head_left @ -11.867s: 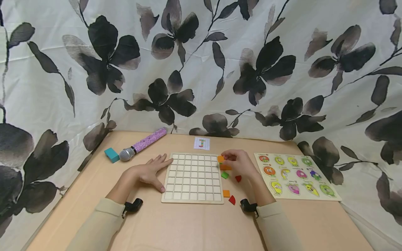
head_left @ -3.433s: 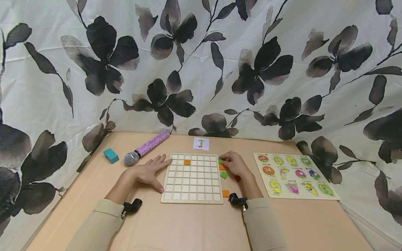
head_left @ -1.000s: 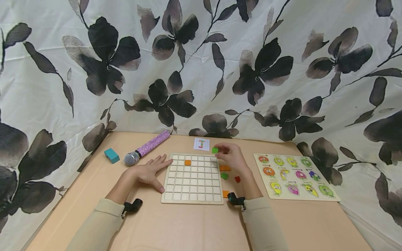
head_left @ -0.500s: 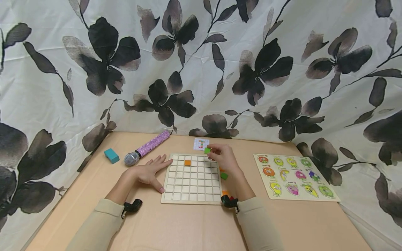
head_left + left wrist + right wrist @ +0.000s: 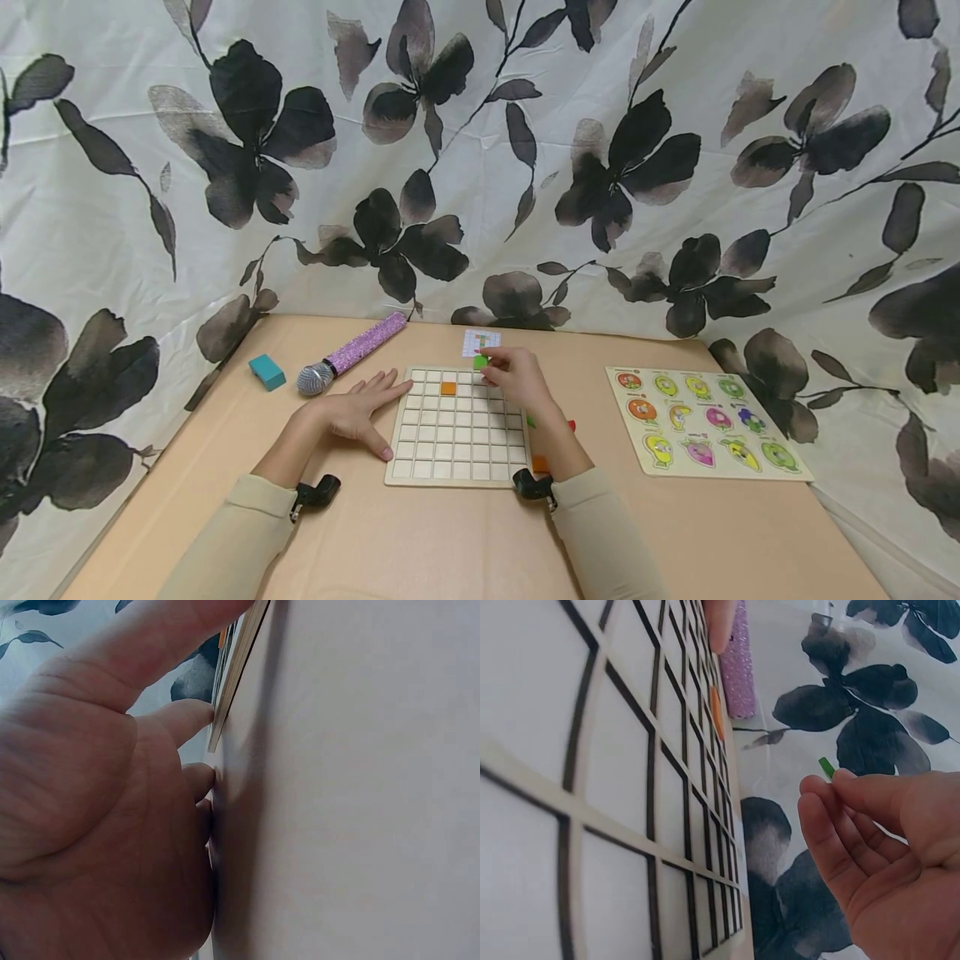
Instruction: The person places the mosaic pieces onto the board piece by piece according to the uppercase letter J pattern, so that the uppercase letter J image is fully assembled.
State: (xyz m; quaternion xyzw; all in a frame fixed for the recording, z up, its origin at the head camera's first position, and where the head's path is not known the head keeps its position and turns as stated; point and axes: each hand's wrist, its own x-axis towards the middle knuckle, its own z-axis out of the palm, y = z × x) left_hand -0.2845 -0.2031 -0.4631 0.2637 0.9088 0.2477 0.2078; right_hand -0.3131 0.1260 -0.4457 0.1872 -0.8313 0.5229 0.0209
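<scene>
A wooden grid board (image 5: pixel 457 433) lies mid-table with one orange square tile (image 5: pixel 448 388) in a cell of its second row. My left hand (image 5: pixel 356 414) lies with fingers spread at the board's left edge, fingertips touching it. Between thumb and fingers, my right hand (image 5: pixel 519 379) pinches a small green tile (image 5: pixel 826 766) above the board's far edge. Just behind is a small card (image 5: pixel 480 340) with a coloured pattern on a grid, partly covered by the hand. Right of the board, another orange tile (image 5: pixel 539 464) shows; the right arm hides most of the loose pieces there.
A glittery purple microphone (image 5: pixel 352 353) and a teal block (image 5: pixel 267 372) lie at the back left. On the right rests a board with fruit pictures (image 5: pixel 708 423). A floral cloth (image 5: pixel 480 167) hangs behind the table.
An orange tile now sits on the board. The right hand took a green tile from the pieces at right and carried it left along the far edge. The left hand stayed put.
</scene>
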